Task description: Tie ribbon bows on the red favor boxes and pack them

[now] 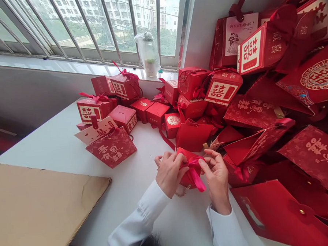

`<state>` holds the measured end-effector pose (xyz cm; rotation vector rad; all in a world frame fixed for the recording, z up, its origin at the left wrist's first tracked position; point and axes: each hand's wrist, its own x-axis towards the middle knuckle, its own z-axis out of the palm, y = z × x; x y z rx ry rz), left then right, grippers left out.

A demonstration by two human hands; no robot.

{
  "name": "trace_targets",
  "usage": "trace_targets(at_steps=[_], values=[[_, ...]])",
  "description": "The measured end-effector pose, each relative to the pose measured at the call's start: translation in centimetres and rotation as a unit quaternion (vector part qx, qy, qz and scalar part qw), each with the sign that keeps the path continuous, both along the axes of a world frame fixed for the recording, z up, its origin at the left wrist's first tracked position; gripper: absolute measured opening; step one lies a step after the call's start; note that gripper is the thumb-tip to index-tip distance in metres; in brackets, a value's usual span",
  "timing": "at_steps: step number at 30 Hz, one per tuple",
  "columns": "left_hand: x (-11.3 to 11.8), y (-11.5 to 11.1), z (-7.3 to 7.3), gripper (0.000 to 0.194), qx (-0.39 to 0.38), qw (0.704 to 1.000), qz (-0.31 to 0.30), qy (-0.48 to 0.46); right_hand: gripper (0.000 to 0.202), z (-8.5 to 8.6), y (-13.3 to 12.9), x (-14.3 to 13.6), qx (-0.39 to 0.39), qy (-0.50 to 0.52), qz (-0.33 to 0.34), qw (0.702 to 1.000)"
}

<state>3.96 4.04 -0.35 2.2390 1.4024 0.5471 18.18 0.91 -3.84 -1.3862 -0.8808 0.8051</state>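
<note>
A small red gift box (186, 179) rests on the white table in front of me, partly covered by my hands. A shiny pinkish-red ribbon (196, 177) is knotted in a bow across its top, with one tail hanging over the near side. My left hand (170, 172) is bent over the box's left part, its fingers pinching the ribbon near the knot. On the right side my right hand (215, 171) has thumb and fingertip closed on the ribbon's loop, its other fingers curled. A twisted cord (183, 191) shows below the box.
Red gift boxes (156, 114) and bags (260, 145) are heaped along the back and right. Two red cards or bags (113, 147) stand at the left. A cardboard sheet (44, 206) covers the near left. A bagged cup (150, 57) stands on the windowsill.
</note>
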Motion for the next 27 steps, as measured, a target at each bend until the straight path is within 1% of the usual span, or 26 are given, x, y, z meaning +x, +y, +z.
trace_targets(at_steps=[2,3,5,7,10,13,15,16,18,21,23,25,27], values=[[-0.2,-0.1,-0.3,0.006,0.013,1.0,-0.008,-0.017,0.037,0.1,0.0,-0.1,-0.001,0.001,-0.002,1.0],[-0.3,-0.1,-0.4,0.007,0.038,0.999,-0.009,-0.028,0.037,0.1,0.0,-0.1,-0.002,0.003,-0.003,1.0],[-0.4,-0.2,-0.8,0.009,0.117,0.992,-0.013,-0.044,0.037,0.2,0.0,-0.2,-0.002,0.009,-0.005,1.0],[-0.4,-0.3,-1.1,0.015,0.214,0.975,-0.024,-0.051,0.038,0.3,0.0,-0.3,-0.002,0.018,-0.01,1.0],[-0.4,-0.1,-1.3,0.026,0.342,0.938,-0.027,-0.05,0.039,0.4,0.0,-0.3,-0.006,0.023,-0.019,1.0],[-0.7,0.2,-1.5,0.028,0.412,0.91,-0.03,-0.05,0.04,0.5,0.0,-0.4,-0.012,0.021,-0.025,0.999],[-1.1,0.5,-1.8,0.028,0.419,0.906,-0.039,-0.054,0.041,0.5,0.0,-0.4,-0.013,0.019,-0.029,0.999],[-1.3,0.6,-1.9,0.028,0.409,0.91,-0.044,-0.057,0.041,0.5,0.0,-0.4,-0.013,0.017,-0.029,0.999],[-2.0,0.7,-1.9,0.029,0.366,0.927,-0.048,-0.063,0.039,0.3,0.1,-0.4,-0.014,0.008,-0.025,1.0],[-3.2,0.7,-1.1,0.025,0.272,0.957,-0.066,-0.077,0.037,0.0,0.2,-0.2,-0.016,-0.016,-0.009,1.0],[-3.5,0.6,-0.4,0.017,0.226,0.966,-0.073,-0.099,0.036,-0.1,0.2,-0.1,-0.016,-0.016,0.003,1.0],[-3.3,0.7,0.1,0.009,0.21,0.968,-0.068,-0.117,0.036,-0.2,0.1,0.1,-0.012,0.003,0.019,1.0],[-2.6,0.7,0.1,0.008,0.219,0.967,-0.055,-0.118,0.036,0.0,0.0,0.4,-0.007,0.018,0.039,0.999]])
